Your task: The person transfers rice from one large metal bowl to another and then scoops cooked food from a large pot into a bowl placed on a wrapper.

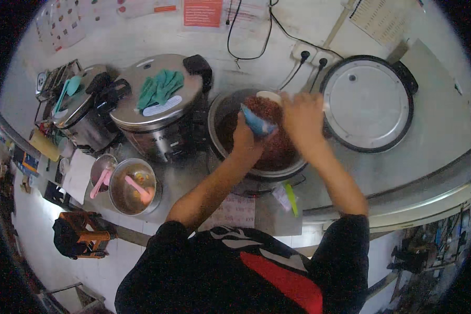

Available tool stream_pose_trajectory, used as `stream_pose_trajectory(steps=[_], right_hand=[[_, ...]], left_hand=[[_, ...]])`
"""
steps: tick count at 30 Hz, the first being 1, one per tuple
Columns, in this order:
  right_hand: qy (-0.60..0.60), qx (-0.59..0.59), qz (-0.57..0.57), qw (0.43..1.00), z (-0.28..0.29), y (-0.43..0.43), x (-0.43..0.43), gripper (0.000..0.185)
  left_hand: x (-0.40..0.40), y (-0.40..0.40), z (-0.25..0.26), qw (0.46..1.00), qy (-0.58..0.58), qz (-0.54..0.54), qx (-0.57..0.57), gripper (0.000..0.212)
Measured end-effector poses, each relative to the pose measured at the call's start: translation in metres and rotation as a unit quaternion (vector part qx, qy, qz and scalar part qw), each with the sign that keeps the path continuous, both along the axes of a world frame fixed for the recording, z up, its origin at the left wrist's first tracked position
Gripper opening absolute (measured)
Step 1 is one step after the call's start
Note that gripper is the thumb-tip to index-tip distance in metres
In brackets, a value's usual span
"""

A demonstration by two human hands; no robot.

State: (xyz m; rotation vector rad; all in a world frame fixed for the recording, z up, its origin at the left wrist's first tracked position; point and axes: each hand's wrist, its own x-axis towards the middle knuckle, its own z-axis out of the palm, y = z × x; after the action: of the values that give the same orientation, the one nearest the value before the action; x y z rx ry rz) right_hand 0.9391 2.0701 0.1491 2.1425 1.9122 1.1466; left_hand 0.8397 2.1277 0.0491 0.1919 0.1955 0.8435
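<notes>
In front of me stands a round cooker pot with its lid off and reddish-brown grains inside, perhaps cooked red rice. Over the pot, my left hand grips a small blue packet or cup; its exact kind is unclear. A heap of grains shows just above the blue item. My right hand, slightly blurred, is closed at the pot's right rim around what looks like the handle of a white scoop or paddle. Its fingers hide most of that handle.
A round lid rests at right. Two lidded steel cookers stand left, one under a green cloth. Nearer are a steel pot with a pink ladle, and a green utensil. Plugged cables hang behind.
</notes>
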Motion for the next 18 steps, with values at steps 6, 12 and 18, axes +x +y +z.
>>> stream_pose_trajectory(steps=[6,12,18], right_hand=[[0.007,0.004,-0.033,0.999,-0.059,-0.022,-0.013,0.042],[0.406,0.038,0.034,0.912,-0.021,-0.028,0.048,0.036],[0.468,-0.074,0.077,0.877,-0.087,-0.034,0.014,0.030]], left_hand=[[0.019,0.012,-0.005,0.988,0.088,-0.005,-0.128,0.041],[-0.002,0.030,-0.024,0.986,0.020,0.016,0.162,0.041],[0.020,0.028,-0.043,0.850,0.254,0.202,0.415,0.038]])
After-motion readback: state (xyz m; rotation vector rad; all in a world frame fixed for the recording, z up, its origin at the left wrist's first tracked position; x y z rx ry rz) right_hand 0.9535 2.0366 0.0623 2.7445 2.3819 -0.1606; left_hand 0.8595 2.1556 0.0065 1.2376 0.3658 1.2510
